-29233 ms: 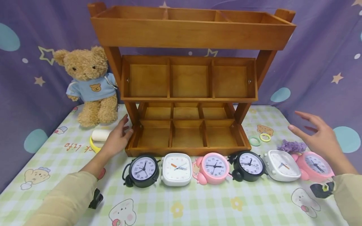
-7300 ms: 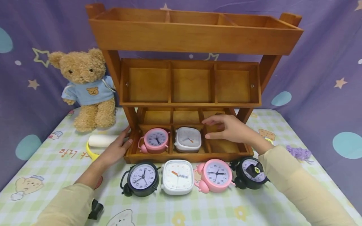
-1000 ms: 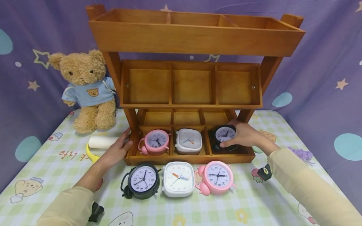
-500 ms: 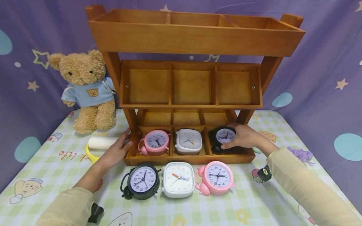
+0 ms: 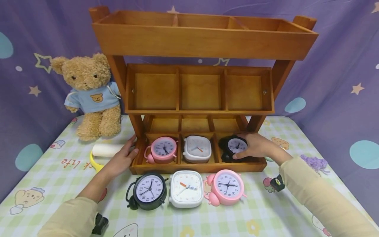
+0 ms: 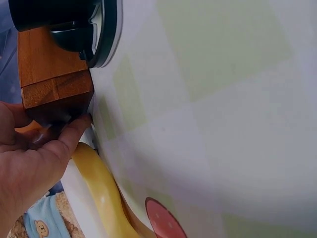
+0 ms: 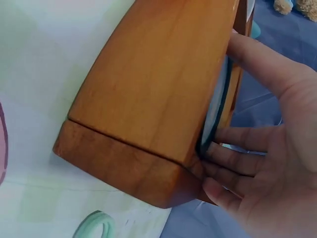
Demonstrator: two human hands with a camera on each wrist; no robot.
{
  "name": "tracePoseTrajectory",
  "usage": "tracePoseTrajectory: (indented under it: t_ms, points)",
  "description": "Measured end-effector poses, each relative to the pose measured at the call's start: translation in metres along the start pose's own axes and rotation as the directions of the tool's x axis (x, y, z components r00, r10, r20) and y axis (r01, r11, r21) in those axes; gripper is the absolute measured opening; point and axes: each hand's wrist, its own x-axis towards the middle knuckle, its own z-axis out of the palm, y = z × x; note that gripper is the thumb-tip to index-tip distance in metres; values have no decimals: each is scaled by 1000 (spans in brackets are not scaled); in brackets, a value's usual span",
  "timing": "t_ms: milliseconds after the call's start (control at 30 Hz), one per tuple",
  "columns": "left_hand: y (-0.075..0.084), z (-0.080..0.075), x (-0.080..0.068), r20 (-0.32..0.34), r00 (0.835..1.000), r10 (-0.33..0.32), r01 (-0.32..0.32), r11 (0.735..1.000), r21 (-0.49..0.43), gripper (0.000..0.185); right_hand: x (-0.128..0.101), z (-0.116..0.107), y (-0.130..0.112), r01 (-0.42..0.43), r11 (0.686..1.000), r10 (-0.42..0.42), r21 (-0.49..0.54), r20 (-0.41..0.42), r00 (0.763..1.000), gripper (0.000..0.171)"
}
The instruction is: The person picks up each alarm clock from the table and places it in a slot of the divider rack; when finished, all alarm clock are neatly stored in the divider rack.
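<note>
The wooden rack is steadied at its lower left corner by the left hand, whose relaxed, straight fingers are pressed against the wood and grasp nothing. The black clock is set in the front right compartment of the bottom tier, and it is clasped from the right by the right hand, with fingers curled round its rim.

A tip is judged the main risk: the clock is seen leaning rather than seated flat, so if it is let go too early it could fall face down or be knocked against the divider beside the white clock. The rack could also be shoved backward if it is pushed harder from the right than it is braced on the left.

From the head view, the full row is given: the pink clock at left and three more clocks on the tablecloth. From the right wrist view, only the rack's outer side wall and the fingers wrapped on the clock's edge are shown. From the left wrist view, the thumb on the corner is shown.
</note>
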Motion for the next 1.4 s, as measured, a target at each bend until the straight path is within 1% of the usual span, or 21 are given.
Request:
tracePoseTrajectory:
  t_ms: [67,167,333,467,633,733,900,1000,1100,1133,1200,1333,1400]
  points:
    - [0,0,0,1,1000,3,-3,1000,-1,64,-2,-2,0,15,1000,-15,-5,-13,1000,92]
    - [0,1,0,-1,1000,8,-8,1000,-4,64,-5,-5,-2,59,998,-59,-4,-56,997,82]
    - [0,0,-1,-5,1000,21,-21,1000,-6,64,-17,-12,-6,126,992,-124,10,-135,983,66]
    - [-1,-1,-1,-13,999,44,-44,999,2,64,-30,-16,-11,147,989,-140,27,-176,974,59]
    - [-2,-1,0,-13,999,40,-40,999,2,64,-46,-15,-16,170,982,-149,82,-222,964,54]
    - [-3,0,0,-6,1000,31,-31,1000,-1,64,-53,-10,-17,216,968,-179,130,-253,951,53]
    - [-3,1,1,-4,999,41,-41,999,-8,64,-64,4,-18,313,928,-243,203,-308,920,51]
    - [-3,1,1,-2,999,42,-42,999,-7,64,-71,13,-19,353,915,-269,196,-355,895,50]
    - [-3,0,1,-4,999,45,-45,999,-3,64,-79,20,-20,369,908,-274,200,-384,882,49]
    - [-3,1,1,-5,999,44,-44,999,-2,64,-81,22,-21,365,907,-266,212,-384,884,48]
    - [-3,1,1,-8,999,47,-47,999,0,63,-86,26,-23,340,907,-238,247,-367,899,48]
    - [-1,1,0,-9,999,40,-40,999,2,63,-95,34,-25,310,904,-206,295,-336,919,48]
    - [-1,1,0,-9,999,37,-37,999,3,63,-98,40,-25,319,898,-213,302,-336,918,49]
